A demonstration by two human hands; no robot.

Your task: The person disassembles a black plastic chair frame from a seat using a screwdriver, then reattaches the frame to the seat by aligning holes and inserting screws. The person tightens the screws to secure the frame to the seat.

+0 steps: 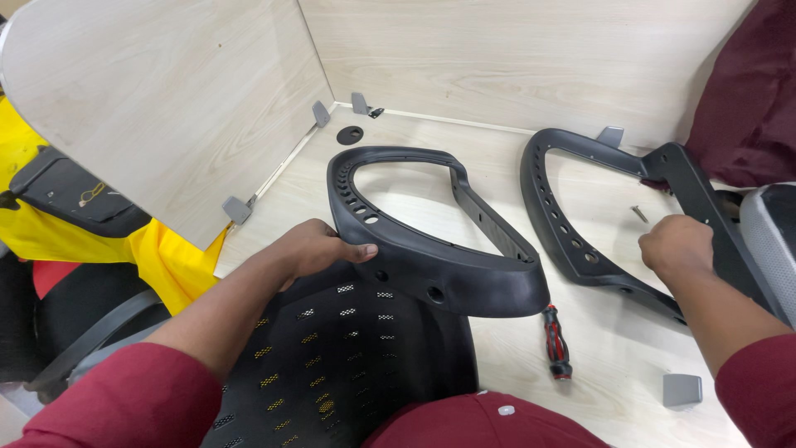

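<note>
- The left hand (pixel 319 249) grips the near left edge of a black plastic armrest frame (pixel 431 249), thumb on top, fingers curled under and clamped on it.
- This frame is a closed loop with a row of holes along its left curve; it stretches away from the left hand to the right, and rests on the perforated black seat shell (pixel 348 357) just below that hand.
- The right hand (pixel 678 247) is closed into a loose fist over a second frame (pixel 572 241) of the same kind; whether it grips the frame or something small cannot be told, as the fingers hide it.
- The second frame lies flat on the pale wood desk (pixel 613 348), reaching left and away from the right hand.
- A small screw (pixel 639 213) lies on the desk just beyond the right hand, inside the second frame's loop.
- A red and black screwdriver (pixel 556 343) lies between the two hands, nearer the viewer, just below the first frame's right end.
- A grey clip (pixel 681 389) sits near the right forearm.
- A black round disc (pixel 350 134) lies well beyond the left hand, by the desk's corner partitions.
</note>
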